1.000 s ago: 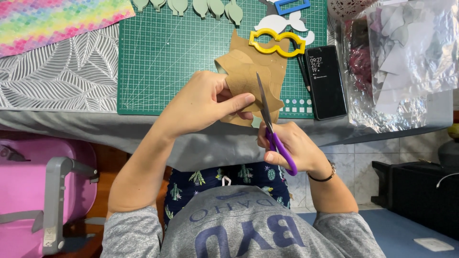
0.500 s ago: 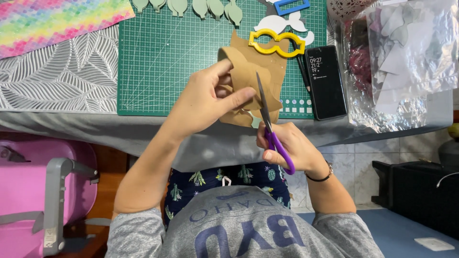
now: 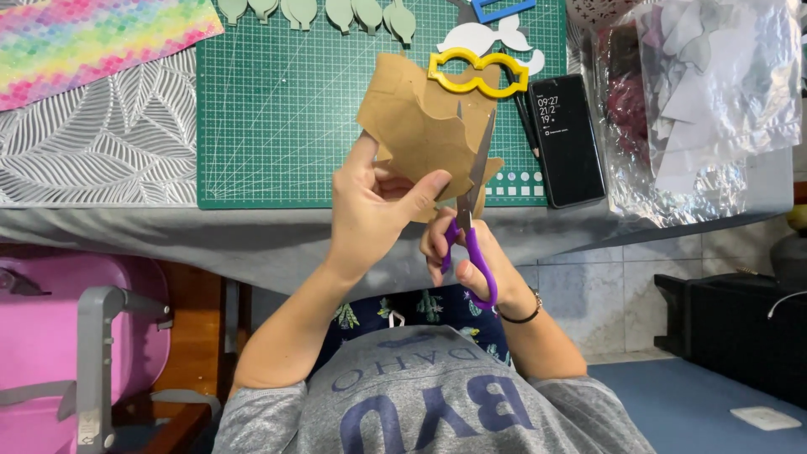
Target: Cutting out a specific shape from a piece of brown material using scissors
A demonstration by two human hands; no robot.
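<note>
Clearly, in the head view, a cutting step is in hand: the left hand (image 3: 370, 214) pinches a brown paper cut-out (image 3: 420, 134) between thumb and fingers at centre frame, holding it up over the near edge of the table. The right hand (image 3: 471, 252), just below and to the right, is closed through the loops of purple-handled scissors (image 3: 471, 202), whose blades stand slightly parted and bite into the paper's lower right edge. By my judgement the outline is partly cut, since wavy edges already show along the top; the next move calls for closing the blades along the curve while the left hand turns the sheet to feed it.

Behind the paper, a green cutting mat (image 3: 277, 109) lies on a grey tablecloth (image 3: 210, 235). A yellow outline template (image 3: 477, 73) sits at upper centre, partly over a white paper shape (image 3: 471, 38), with pale green leaf cut-outs (image 3: 336, 13) along the top edge. A black phone (image 3: 570, 139) lies right of the mat, beside crinkled clear plastic bags (image 3: 698, 92). A rainbow patterned sheet (image 3: 92, 38) fills the upper left, over a white leaf-patterned sheet (image 3: 92, 143). A pink chair (image 3: 59, 336) stands lower left; tiled wall shows lower right.
</note>
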